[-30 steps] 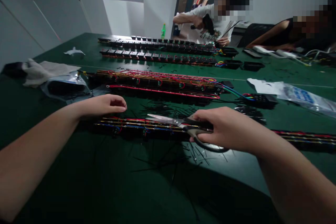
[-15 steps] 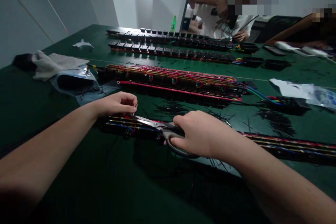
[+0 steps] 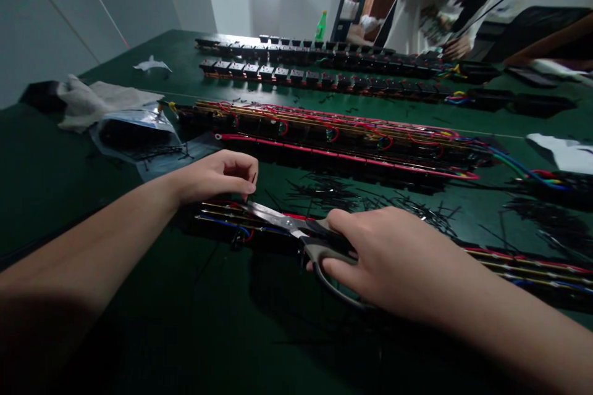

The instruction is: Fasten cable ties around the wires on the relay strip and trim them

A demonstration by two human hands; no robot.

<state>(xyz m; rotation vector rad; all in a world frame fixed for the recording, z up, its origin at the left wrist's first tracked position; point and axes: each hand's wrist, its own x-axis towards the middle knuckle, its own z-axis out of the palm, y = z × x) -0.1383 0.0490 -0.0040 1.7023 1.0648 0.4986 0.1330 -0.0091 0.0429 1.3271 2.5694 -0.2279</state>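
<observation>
My right hand (image 3: 389,253) is wrapped round the handles of a pair of scissors (image 3: 290,223), thumb and fingers through the loops. The blades look nearly closed and point left, their tips just beside the fingertips of my left hand (image 3: 217,176). That hand is pinched on the thin black tail of a cable tie, mostly hidden by the fingers. Below both hands a long black wired strip (image 3: 220,220) with red, blue and yellow wires lies across the table; my right hand and forearm cover part of it.
Cut black tie pieces (image 3: 324,191) are scattered behind the strip. Another wired assembly (image 3: 333,136) lies beyond, then rows of black modules (image 3: 287,76). An open plastic bag (image 3: 139,129) and grey cloth (image 3: 106,99) are at left. A green bottle (image 3: 321,26) and co-workers are at the far side.
My view has shifted, so the table's things sit farther left or right in the picture. The scissor blades stay by my left fingertips, and both hands keep their holds.
</observation>
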